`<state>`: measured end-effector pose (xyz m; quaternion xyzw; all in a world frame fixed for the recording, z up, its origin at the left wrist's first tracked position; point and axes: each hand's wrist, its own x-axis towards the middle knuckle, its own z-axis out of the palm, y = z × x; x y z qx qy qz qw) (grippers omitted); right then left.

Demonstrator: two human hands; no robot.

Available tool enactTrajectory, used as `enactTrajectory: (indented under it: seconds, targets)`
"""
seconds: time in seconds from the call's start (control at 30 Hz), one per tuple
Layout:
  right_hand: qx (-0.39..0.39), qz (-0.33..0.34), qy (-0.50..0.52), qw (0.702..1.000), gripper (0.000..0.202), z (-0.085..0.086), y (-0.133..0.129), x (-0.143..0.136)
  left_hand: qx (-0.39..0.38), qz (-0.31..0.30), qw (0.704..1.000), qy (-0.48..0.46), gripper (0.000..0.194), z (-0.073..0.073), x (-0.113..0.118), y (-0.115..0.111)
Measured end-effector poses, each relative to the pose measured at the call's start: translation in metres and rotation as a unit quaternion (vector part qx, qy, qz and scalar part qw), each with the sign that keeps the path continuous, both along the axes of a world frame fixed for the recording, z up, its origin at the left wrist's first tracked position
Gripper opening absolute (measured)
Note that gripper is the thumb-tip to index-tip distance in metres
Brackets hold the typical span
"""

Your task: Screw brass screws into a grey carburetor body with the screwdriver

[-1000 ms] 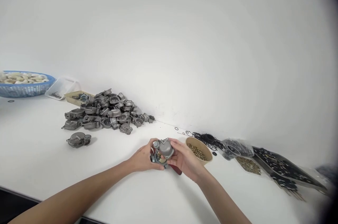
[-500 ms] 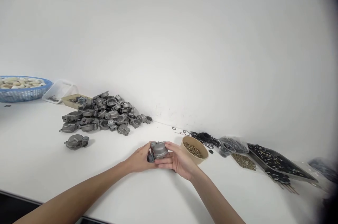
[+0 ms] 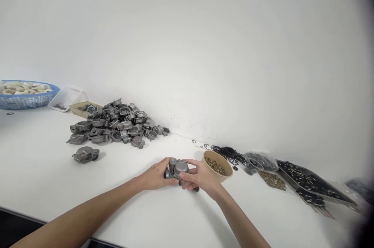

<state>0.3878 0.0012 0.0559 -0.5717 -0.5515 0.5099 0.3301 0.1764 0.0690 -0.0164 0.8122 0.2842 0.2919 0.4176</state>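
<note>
One gray metal part (image 3: 173, 161) sat just left of the bowl (image 3: 225, 178), your left hand (image 3: 154, 176) bracing its side and your right hand (image 3: 206, 180) gripping its rounded cover (image 3: 181, 166), seemingly to steady it, with castings (image 3: 125, 125) piled farther left of the bowl, likely for reach.

The head view looks from above and behind the fingers (image 3: 188, 178) of the left hand (image 3: 154, 176) and right hand (image 3: 204, 180) — forward and down over the white table (image 3: 140, 217). Both forearms enter from the bottom edge, and the metal housing (image 3: 181, 167) between the fingers sits below the middle, at moderate range. The view is wide: it reaches from the blue basket (image 3: 29, 102) far left of the fingers to the dark tray (image 3: 317, 189) well right of them — with the pale wall (image 3: 187, 45) beyond.
</note>
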Motion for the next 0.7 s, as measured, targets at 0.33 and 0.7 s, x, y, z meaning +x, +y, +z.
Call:
enactTrajectory:
  seconds: [0.33,0.7]
  targets:
    - [0.049,0.013,-0.072,0.996,0.060,-0.005,0.000,0.004,-0.005,-0.008,1.000,0.009,0.068,-0.001,0.000,0.000]
    - [0.157,-0.056,-0.111,0.980,0.063,-0.029,0.019,-0.003,-0.047,-0.019,0.999,-0.013,0.090,-0.006,0.000,0.008]
